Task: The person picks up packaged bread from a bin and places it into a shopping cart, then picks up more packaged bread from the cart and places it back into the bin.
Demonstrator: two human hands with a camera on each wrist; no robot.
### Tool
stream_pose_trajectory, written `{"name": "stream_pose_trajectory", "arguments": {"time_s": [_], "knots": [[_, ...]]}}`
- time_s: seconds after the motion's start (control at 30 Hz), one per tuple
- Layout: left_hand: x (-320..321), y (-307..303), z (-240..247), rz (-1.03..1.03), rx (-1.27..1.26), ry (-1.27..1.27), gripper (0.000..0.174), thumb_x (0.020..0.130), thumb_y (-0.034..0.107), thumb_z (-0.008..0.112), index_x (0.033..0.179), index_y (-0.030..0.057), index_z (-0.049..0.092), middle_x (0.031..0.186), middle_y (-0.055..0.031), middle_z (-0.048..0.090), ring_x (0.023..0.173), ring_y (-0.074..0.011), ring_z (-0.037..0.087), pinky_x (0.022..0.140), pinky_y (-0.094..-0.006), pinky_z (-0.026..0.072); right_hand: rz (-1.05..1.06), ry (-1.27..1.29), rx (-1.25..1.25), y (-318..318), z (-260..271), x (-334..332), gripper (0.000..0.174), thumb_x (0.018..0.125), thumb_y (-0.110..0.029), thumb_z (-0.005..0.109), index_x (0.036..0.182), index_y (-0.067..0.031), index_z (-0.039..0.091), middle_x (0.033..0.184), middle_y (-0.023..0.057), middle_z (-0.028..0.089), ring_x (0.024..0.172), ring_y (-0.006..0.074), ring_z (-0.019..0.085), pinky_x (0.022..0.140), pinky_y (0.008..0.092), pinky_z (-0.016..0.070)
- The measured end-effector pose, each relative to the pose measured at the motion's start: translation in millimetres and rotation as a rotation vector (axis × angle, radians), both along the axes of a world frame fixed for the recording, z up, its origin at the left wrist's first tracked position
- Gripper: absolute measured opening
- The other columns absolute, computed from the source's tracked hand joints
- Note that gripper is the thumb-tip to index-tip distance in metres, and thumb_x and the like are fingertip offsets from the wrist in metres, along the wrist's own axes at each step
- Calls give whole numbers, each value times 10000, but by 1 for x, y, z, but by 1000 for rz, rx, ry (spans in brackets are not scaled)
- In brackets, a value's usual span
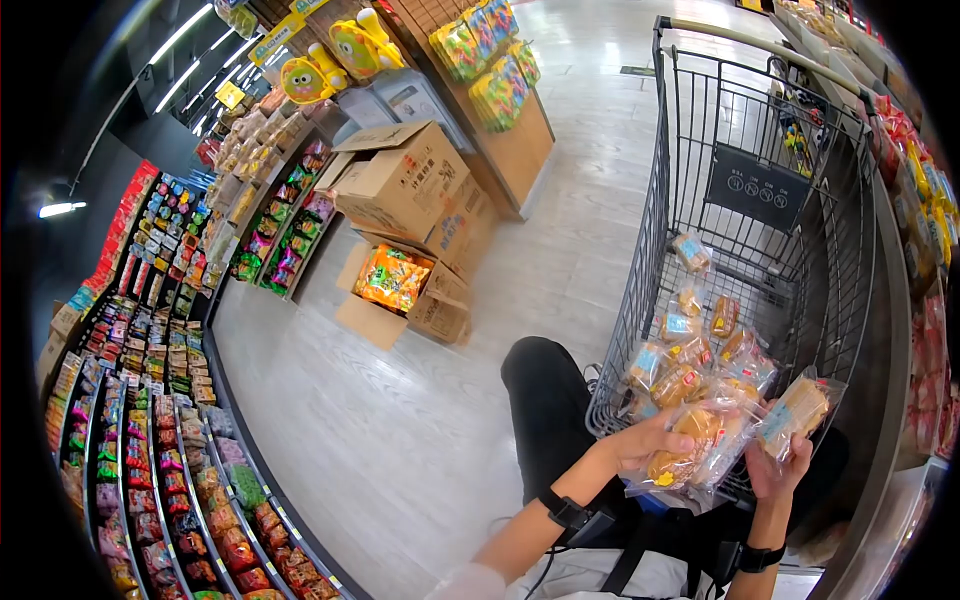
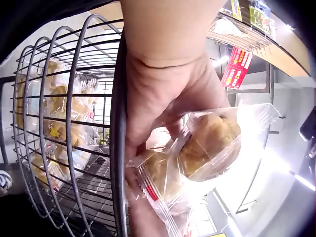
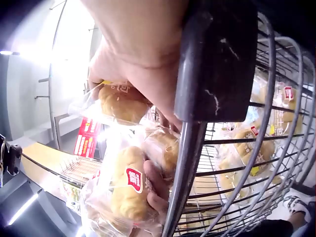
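Note:
Over the near rim of a wire shopping cart (image 1: 660, 200), my left hand (image 1: 645, 443) grips a bundle of clear-wrapped bread buns (image 1: 690, 447). In the left wrist view the left hand (image 2: 163, 98) has its fingers curled round the bun packs (image 2: 207, 143). Beside it, my right hand (image 1: 772, 472) holds up a single wrapped bread pack (image 1: 800, 408). The right wrist view has the right hand (image 3: 138, 54) pinching that pack (image 3: 121, 101), with the other bundle (image 3: 128, 190) just below it. Several more bread packs (image 1: 700, 350) lie in the cart's basket.
Stacked cardboard boxes (image 1: 405, 185) stand on the floor ahead, one open with orange snack bags (image 1: 392, 278). Snack shelves (image 1: 150, 400) run along the left, and more shelving (image 1: 925, 250) lines the right. A wooden display (image 1: 500, 100) stands behind the boxes.

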State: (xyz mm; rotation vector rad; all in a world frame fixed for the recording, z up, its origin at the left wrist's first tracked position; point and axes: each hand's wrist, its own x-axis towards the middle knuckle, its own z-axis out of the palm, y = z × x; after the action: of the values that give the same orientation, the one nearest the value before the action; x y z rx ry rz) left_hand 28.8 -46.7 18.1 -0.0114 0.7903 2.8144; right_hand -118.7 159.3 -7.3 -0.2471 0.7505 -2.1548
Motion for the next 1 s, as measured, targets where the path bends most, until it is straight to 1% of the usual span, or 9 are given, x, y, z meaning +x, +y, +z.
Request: {"name": "stream_pose_trajectory", "arguments": {"time_s": [0.13,0.2,0.33,0.47,0.57,0.6,0.7,0.77,1.0], "knots": [[11,-3,-21,27,55,-33,797,790,276,755,1426,22,348,1312,-135,530,1169,-190,580,957,-347,516,7,-2,25,-2,8,-1,675,758,-382,665,1281,-1,474,1253,121,541,1188,266,502,1092,423,332],[24,-5,-43,97,79,-157,861,761,393,784,1428,59,355,1344,-186,497,1213,-305,548,945,-453,522,-56,32,42,-14,22,4,695,780,-350,658,1350,-26,429,1264,119,534,1136,265,531,1052,421,388],[30,-8,-38,206,139,-24,886,737,437,790,1434,101,358,1338,-191,506,1188,-371,546,921,-499,518,-143,-26,54,-4,12,3,742,831,-278,640,1466,-81,310,1244,106,543,980,230,588,903,373,493],[13,4,4,232,239,128,912,714,481,797,1440,143,361,1332,-195,515,1163,-436,545,897,-546,513,-149,-72,39,-4,13,4,530,992,-452,428,1359,-70,455,1145,114,615,934,226,637,826,399,507],[4,7,4,254,300,135,932,696,513,802,1445,174,363,1327,-199,522,1144,-485,544,879,-580,510,-143,-35,76,-11,13,-6,694,975,-584,353,1420,-53,387,1128,128,596,840,241,602,776,357,472],[7,8,-7,303,304,102,919,668,577,802,1435,269,399,1340,-301,477,1116,-615,488,817,-679,483,-130,-58,84,-10,14,-5,706,977,-601,325,1414,-51,396,1124,133,598,827,245,604,770,356,473],[16,4,-17,279,394,44,937,678,595,788,1466,298,378,1303,-488,366,1103,-629,482,806,-668,487,-148,-144,70,-13,23,-1,701,978,-607,307,1397,-57,423,1105,147,603,813,267,609,763,365,474],[19,1,-19,274,334,51,928,691,589,783,1469,292,375,1321,-483,350,1119,-637,463,841,-666,469,-18,-154,-120,-8,13,-8,657,989,-569,300,1374,-59,454,1164,169,588,890,289,620,766,405,487],[20,4,-21,297,430,124,945,704,558,790,1488,297,332,1371,-476,286,1165,-630,423,842,-699,440,51,-365,-69,-6,12,-10,660,981,-542,348,1347,-7,469,1084,150,627,879,270,659,836,403,537]]}}
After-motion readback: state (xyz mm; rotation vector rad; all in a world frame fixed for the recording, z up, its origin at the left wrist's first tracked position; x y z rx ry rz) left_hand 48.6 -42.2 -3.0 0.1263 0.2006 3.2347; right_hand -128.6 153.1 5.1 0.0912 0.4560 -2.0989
